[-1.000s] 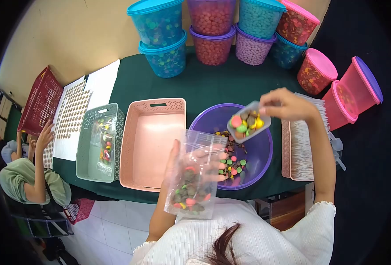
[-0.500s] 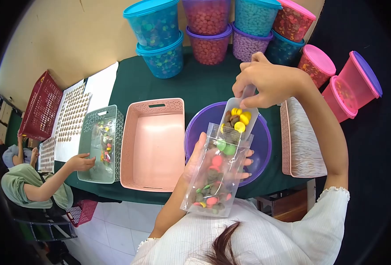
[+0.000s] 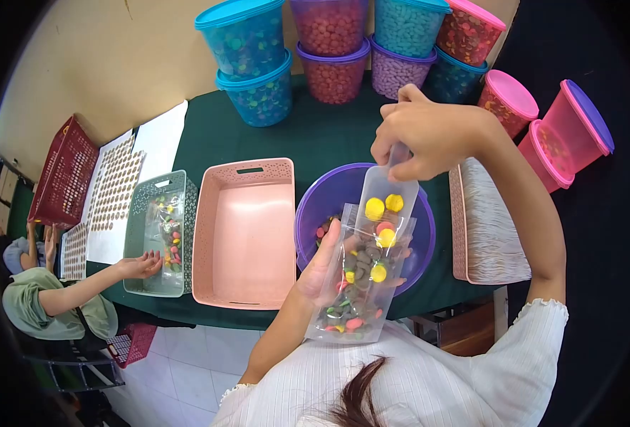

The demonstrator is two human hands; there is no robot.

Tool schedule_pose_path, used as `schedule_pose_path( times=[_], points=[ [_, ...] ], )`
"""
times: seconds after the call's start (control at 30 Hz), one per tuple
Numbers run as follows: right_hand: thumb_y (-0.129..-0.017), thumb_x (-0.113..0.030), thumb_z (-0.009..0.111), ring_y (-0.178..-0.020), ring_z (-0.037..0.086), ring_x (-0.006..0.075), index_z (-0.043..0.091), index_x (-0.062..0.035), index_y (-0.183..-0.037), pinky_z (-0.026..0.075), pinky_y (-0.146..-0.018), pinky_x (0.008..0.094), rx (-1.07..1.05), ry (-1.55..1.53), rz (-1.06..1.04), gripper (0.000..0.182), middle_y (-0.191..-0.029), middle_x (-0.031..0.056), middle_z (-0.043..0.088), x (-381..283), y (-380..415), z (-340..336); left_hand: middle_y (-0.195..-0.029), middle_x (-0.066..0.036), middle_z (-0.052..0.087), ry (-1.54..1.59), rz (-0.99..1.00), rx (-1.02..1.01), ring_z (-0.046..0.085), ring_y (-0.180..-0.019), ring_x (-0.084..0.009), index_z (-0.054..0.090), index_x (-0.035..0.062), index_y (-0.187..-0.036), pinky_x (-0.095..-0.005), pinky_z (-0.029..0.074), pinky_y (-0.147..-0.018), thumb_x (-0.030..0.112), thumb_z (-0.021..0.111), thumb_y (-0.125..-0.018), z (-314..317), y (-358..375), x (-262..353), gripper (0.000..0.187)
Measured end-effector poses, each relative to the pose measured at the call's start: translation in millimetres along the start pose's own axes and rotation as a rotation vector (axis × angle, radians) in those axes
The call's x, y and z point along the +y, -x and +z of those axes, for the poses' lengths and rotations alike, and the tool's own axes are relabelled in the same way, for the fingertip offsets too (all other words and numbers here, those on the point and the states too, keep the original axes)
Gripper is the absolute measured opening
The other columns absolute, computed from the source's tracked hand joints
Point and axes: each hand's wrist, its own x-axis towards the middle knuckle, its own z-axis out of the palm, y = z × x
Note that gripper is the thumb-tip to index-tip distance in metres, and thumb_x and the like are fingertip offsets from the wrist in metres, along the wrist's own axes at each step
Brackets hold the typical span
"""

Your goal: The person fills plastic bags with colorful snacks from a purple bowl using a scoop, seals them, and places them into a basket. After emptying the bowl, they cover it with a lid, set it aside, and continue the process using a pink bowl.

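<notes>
While your left hand point(image 3: 322, 267) grips the clear zip bag point(image 3: 358, 281) upright by its side, just above the near rim of the purple bowl point(image 3: 315, 206), your right hand point(image 3: 429, 135) is closed around the handle of the clear scoop point(image 3: 386, 203), tipped mouth-down into the bag's open top. The bag looks well filled already: brown, green, pink and yellow candy discs point(image 3: 354, 299) are heaped in its lower part, and only a few yellow ones are left in the scoop, so by my reading the pour is nearly finished while the top is not yet sealed. More discs lie in the bowl behind the bag. To your left on the green table point(image 3: 258, 142) stands a pink basket point(image 3: 244, 235) with nothing visible in it, and beyond it a grey-green basket point(image 3: 160, 235) holding a filled bag, where another person's hand point(image 3: 140, 265) rests at the rim. To your right sits a pink tray of clear bags point(image 3: 489, 228), and lidded tubs of candy point(image 3: 254, 60) are stacked at the far edge.
</notes>
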Motion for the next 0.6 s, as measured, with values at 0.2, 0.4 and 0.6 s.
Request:
schedule_pose_path(
  times=[0.2,0.4,0.6],
  points=[
    [-0.065,-0.021,0.058,-0.078,0.045,0.0168,0.061,-0.0079,-0.075,0.024,-0.08,0.034,-0.012,0.023,0.011,0.017,-0.069,0.0029,0.059,-0.2,0.0,3.8,-0.121,-0.019,0.038,-0.215,0.004,0.123,0.043,-0.108,-0.0326,0.025,0.0014,-0.126,-0.0482,0.036,-0.09,0.067,0.025,-0.075,-1.7,0.2,-0.5,0.082],
    [-0.065,-0.022,0.057,-0.078,0.044,0.0162,0.061,-0.0072,-0.073,0.023,-0.083,0.0347,0.029,0.018,0.06,0.017,-0.068,0.0027,0.058,3.7,4.0,0.9,-0.121,-0.018,0.038,-0.256,0.035,0.108,0.045,-0.107,-0.0305,0.022,0.0018,-0.126,-0.0431,0.038,-0.089,0.064,0.024,-0.078,-4.1,0.5,2.0,0.078],
    [-0.066,-0.023,0.059,-0.076,0.043,0.0164,0.061,-0.0059,-0.075,0.023,-0.083,0.0322,0.071,-0.038,0.096,0.019,-0.068,0.0034,0.058,14.9,6.4,2.8,-0.121,-0.019,0.038,-0.278,0.071,0.047,0.045,-0.107,-0.0286,0.023,0.0015,-0.125,-0.0406,0.039,-0.088,0.062,0.024,-0.079,-7.7,-0.7,1.7,0.077]
  ],
)
